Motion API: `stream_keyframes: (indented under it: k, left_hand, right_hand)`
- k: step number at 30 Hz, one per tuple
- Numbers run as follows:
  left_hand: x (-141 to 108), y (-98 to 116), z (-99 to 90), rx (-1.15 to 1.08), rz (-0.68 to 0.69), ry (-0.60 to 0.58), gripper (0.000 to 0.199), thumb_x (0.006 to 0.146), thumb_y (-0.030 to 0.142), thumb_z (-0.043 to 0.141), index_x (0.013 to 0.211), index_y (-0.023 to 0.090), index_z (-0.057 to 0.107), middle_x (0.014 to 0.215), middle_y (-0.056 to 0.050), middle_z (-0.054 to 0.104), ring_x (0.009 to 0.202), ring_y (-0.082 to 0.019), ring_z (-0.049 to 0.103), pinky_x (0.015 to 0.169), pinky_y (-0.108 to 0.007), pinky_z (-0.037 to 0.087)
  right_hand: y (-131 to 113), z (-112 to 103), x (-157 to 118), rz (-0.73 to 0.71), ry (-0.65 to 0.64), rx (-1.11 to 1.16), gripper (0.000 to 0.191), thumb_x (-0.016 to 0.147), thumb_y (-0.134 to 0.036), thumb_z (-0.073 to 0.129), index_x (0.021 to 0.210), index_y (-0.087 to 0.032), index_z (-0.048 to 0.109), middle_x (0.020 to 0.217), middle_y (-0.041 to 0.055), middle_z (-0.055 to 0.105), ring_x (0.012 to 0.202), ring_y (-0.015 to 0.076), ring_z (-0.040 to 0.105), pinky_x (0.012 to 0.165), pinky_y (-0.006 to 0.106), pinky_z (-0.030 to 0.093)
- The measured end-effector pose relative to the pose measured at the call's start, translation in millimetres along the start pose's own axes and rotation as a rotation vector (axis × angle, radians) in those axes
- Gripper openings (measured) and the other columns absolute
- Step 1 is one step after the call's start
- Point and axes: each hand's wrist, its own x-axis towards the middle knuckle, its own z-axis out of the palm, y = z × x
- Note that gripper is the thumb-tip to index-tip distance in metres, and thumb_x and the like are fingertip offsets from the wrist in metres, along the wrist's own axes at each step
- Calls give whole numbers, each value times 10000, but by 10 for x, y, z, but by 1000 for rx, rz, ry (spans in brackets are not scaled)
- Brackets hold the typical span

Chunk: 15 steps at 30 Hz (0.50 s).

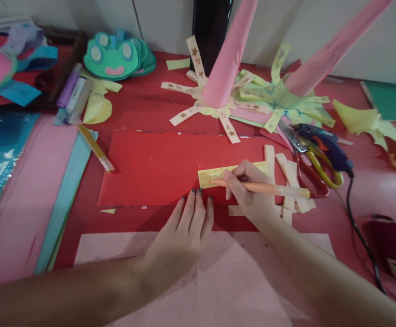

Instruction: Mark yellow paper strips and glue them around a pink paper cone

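Observation:
My right hand (254, 195) is closed around a slim orange pen (286, 190), its tip touching a yellow paper strip (205, 176) near the strip's left end. That strip lies on a red rectangular board (146, 172). My left hand (184, 229) rests flat with fingers stretched out, their tips on the board's near edge just below the strip. Under and beside my right hand, several cream paper strips (289, 177) lie in a loose pile. A second pen (97, 150), yellow-orange with a pale end, lies at the board's left edge.
Pink paper cones (223, 68) with lettered strips stand at the back. Scissors (315, 172) and a blue glue gun (324, 141) with a black cord lie right. Green frog cutouts (114, 59), markers (73, 95) and coloured sheets (27, 190) are left. A pink sheet (225, 281) lies in front.

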Motion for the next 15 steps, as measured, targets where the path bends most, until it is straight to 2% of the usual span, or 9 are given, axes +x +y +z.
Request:
stream_keyframes:
  k: [11,15]
  left_hand:
    - [6,-3,16,-17,-3,5,375,819,57,350,1127,-19,549,1073,-211,640,1006,-302,616,820,-372,539]
    - [3,0,23,-21,-7,15,371,818,63,357,1122,-15,553,1066,-205,645,997,-302,620,815,-373,542]
  right_hand:
    - [27,8,-17,-3,2,17,271,807,-223,535,565,-202,414,437,-79,406,409,54,367,494,227,425]
    - [25,9,-15,-5,-2,33,271,808,-221,532,565,-203,413,434,-80,390,417,59,379,481,224,417]
